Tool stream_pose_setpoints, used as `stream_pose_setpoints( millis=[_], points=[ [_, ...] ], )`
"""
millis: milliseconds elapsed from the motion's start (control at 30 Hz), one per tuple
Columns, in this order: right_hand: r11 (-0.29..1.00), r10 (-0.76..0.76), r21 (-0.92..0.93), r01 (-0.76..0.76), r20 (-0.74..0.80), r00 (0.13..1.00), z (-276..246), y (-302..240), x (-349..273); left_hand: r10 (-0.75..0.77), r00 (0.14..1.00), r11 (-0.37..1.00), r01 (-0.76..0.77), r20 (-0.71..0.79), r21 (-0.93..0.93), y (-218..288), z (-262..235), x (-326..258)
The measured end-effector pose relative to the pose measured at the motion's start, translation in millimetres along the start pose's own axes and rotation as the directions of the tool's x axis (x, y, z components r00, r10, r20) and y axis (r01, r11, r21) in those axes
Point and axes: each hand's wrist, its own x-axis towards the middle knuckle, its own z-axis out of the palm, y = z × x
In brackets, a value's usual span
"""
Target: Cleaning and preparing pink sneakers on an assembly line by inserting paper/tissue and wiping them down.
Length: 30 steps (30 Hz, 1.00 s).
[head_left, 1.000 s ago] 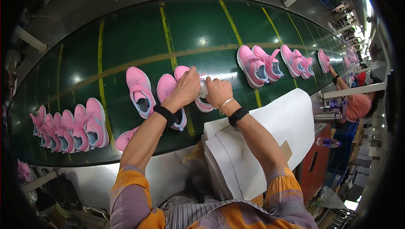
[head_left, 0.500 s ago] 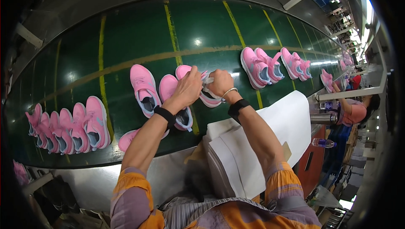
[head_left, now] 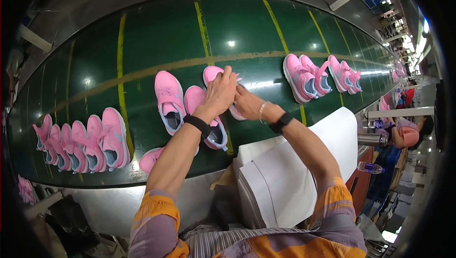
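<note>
- Here we are, both hands in close over one pink shoe, right beneath the grip; its toe pokes out above the left hand, its heel below the right hand.
- For fine fingerwork like this, I'd say one hand should anchor the shoe against the green tabletop while the other makes short, light movements; a hard tug could skew the upper.
- Careful on the left, too: a second shoe sits just beside the left grip, so a wide elbow or wrist might nudge it.
- Now the grip itself: fingers of both hands are curled in and bunched together, the two nearly meeting; what they pinch, if anything, is hidden, so I cannot tell.
- Look at that left arm, angling up and rightward, back of the hand uppermost, knuckles high, a black band at the wrist.
- And the right arm slants up and leftward, fingers pointing down and in, pale bracelet showing, white sheets stacked below and right of its grip.
</note>
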Motion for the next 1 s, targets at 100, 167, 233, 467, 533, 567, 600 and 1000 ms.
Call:
stream_pose_setpoints(
  millis=[100,167,233,467,533,567,600,1000],
  points=[
    [0.976,-0.143,-0.190,0.108,-0.187,0.972,-24.6,-17.2,-52.3,-0.050,0.998,0.998,0.048,-0.039,-0.051,-3.0,-1.7,0.1],
    [0.995,-0.084,-0.044,0.084,0.012,0.996,-35.7,-17.6,-71.0,0.012,1.000,0.998,-0.013,-0.019,-0.062,-3.7,-2.0,0.0],
    [0.983,-0.177,-0.050,0.176,-0.003,0.984,-37.4,-18.4,-80.7,0.090,0.994,0.991,-0.096,-0.063,-0.098,-2.0,-1.4,0.5],
    [0.854,-0.202,-0.468,0.228,0.107,0.974,-9.8,-17.2,-46.9,0.085,0.996,0.995,-0.085,-0.003,-0.050,8.4,5.6,4.0],
    [0.848,-0.254,-0.479,0.228,0.011,0.967,-7.6,-18.7,-44.7,0.045,0.999,0.998,-0.046,-0.029,-0.052,7.2,5.8,4.1],
    [0.831,-0.296,-0.501,0.241,-0.031,0.955,-7.0,-19.0,-44.3,0.008,1.000,0.998,-0.010,-0.026,-0.057,6.2,5.8,3.6],
    [0.896,-0.164,-0.408,0.175,0.063,0.984,-6.4,-18.4,-45.4,0.026,0.999,0.996,-0.029,-0.034,-0.084,4.4,6.1,3.5],
    [0.968,-0.033,-0.252,-0.001,-0.129,0.991,-39.9,-50.3,-50.0,0.037,0.994,0.976,-0.058,-0.103,-0.211,18.3,-9.9,-10.2]
  ],
)
